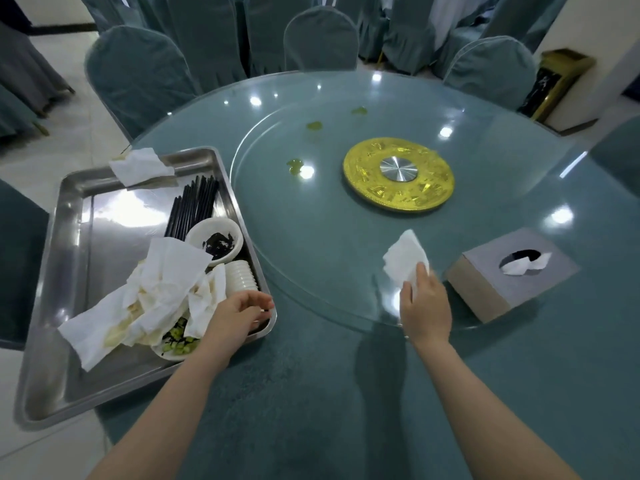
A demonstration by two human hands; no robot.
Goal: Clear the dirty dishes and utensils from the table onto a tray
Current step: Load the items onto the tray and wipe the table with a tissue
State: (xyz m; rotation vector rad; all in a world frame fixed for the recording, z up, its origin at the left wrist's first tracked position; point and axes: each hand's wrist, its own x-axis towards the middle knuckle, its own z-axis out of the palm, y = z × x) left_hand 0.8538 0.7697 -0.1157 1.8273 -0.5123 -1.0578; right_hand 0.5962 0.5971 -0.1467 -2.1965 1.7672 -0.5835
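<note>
A steel tray (69,271) sits at the table's left edge, partly overhanging it. It holds black chopsticks (194,209), a white bowl (216,240) with dark residue, a stack of small white dishes (241,276), crumpled napkins (162,292) and a plate of green scraps (178,346). My left hand (239,315) hovers over the tray's near right corner with curled fingers; whether it holds anything is unclear. My right hand (424,306) pinches a white tissue (405,259) above the glass turntable (346,271).
Green spills (296,166) mark the turntable near its gold hub (398,174). A grey tissue box (512,275) stands to the right of my right hand. Covered chairs (320,43) ring the round table. One more napkin (140,166) lies on the tray's far rim.
</note>
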